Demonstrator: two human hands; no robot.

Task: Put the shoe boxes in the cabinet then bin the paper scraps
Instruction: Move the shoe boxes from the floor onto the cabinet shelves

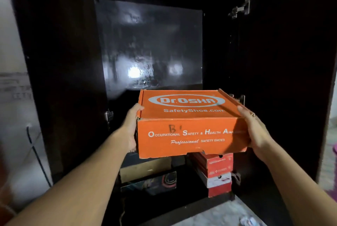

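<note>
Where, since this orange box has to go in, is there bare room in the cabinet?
Bare: the dark upper space before the shiny back panel, between the cabinet walls, above the orange box. Crowded: the bottom, with a tan-and-dark stack left and a red-and-white stack right, only a narrow dark gap between them.
</note>
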